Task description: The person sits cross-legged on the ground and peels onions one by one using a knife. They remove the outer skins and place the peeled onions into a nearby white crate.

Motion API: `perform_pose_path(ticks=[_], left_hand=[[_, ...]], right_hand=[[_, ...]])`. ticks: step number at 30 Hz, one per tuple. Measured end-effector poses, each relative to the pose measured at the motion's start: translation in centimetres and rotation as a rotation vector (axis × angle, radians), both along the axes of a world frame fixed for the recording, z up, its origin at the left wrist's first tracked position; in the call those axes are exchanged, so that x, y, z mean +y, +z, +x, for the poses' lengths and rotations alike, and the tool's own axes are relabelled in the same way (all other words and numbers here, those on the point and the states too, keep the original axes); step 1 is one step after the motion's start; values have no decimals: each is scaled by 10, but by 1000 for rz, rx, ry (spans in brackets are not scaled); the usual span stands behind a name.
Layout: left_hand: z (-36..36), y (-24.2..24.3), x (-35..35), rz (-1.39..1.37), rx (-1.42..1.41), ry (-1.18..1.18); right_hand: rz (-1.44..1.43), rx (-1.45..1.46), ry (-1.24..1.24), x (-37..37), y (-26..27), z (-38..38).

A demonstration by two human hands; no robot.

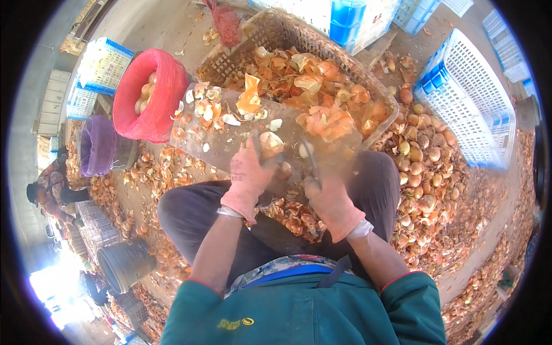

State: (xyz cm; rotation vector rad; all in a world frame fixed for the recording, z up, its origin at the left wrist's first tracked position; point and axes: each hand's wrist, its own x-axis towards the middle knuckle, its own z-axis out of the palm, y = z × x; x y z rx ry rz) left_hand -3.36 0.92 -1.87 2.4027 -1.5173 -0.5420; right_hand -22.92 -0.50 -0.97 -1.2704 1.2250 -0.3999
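My left hand (pixel 249 179), in a pink glove with dark fingertips, grips a partly skinned onion (pixel 271 144) between fingers and thumb. It is over a worn board (pixel 207 151) in front of my knees. A smaller onion (pixel 283 170) sits just below the left thumb. My right hand (pixel 333 200), gloved the same way and slightly blurred, holds a knife (pixel 309 155) with its blade pointing away from me. Beside the blade, a pale peeled onion (pixel 306 150) lies on the board. Loose skins and white scraps (pixel 211 110) are scattered over the board's far left part.
Beyond the board stands a dirty plastic crate (pixel 384 127) of onion skins. A red mesh bag (pixel 125 95) at left holds peeled onions. Unpeeled onions (pixel 416 155) are heaped at right, near a white-and-blue crate (pixel 470 99). A bucket (pixel 129 263) and another person (pixel 54 189) are far left.
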Motion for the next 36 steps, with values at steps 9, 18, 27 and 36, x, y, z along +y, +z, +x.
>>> perform_pose_path(ticks=[9,18,27,36], left_hand=[[-9,13,11,-390,811,92],[-12,22,16,-317,449,-182],[-9,18,16,-52,140,-72],[-4,5,16,-76,211,-29]], right_hand=[[482,-718,-237,-19,-3,22],[161,-639,-177,-28,13,15],[-323,-257,111,-25,0,22],[-479,-150,139,-14,1,5]])
